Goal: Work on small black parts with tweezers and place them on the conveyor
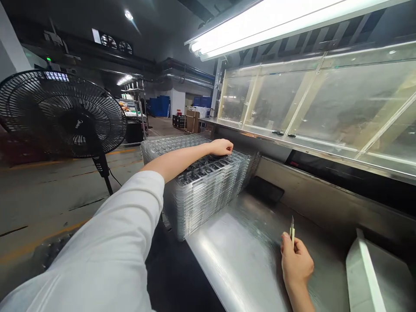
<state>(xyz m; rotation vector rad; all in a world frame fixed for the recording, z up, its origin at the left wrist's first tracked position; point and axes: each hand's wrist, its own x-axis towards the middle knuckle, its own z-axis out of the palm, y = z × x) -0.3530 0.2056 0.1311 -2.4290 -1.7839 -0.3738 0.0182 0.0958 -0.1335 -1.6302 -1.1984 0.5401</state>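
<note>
My left arm stretches out over a tall stack of clear plastic trays (208, 199). Dark parts (208, 167) sit in the compartments of the top tray. At the far side of that tray is my left hand (221, 147), its fingers curled downward; whatever is between the fingertips is hidden. My right hand (297, 262) is raised over the steel bench, lower right, gripping a slim craft knife (292, 232) with a pale yellow handle. The knife's pointed blade stands upright, apart from everything else.
The steel bench (237, 255) runs beneath both hands. A dark flat object (264, 189) lies near its back wall, and a pale metal box-like piece (364, 268) stands at right. Overhead hang a framed clear panel (276, 97) and a lamp (260, 26). A black fan (78, 117) is at left.
</note>
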